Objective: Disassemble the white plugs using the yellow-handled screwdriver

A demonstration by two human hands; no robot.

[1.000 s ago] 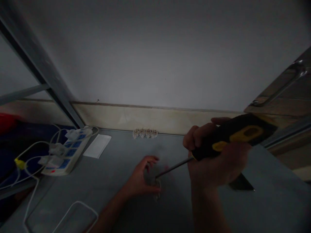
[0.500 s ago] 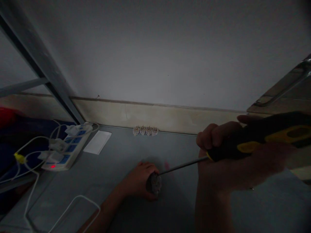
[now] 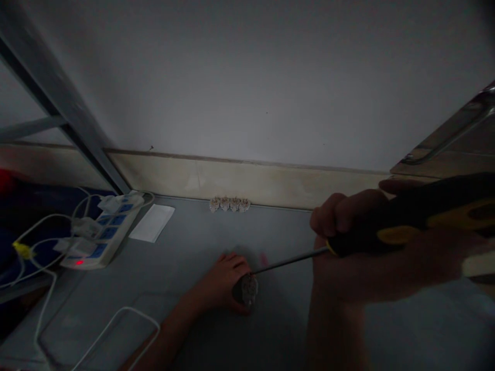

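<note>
Well, the left hand (image 3: 218,284) cups a rounded plug (image 3: 246,290) (grey, dim).

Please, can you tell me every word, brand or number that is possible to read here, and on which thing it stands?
No text can be read.
The screwdriver handle shows only yellow and black shapes.
Marks on the power strip are too small and dark to read.
The white card shows no readable writing.
The small fitting in the left hand is too dark to tell.
</note>
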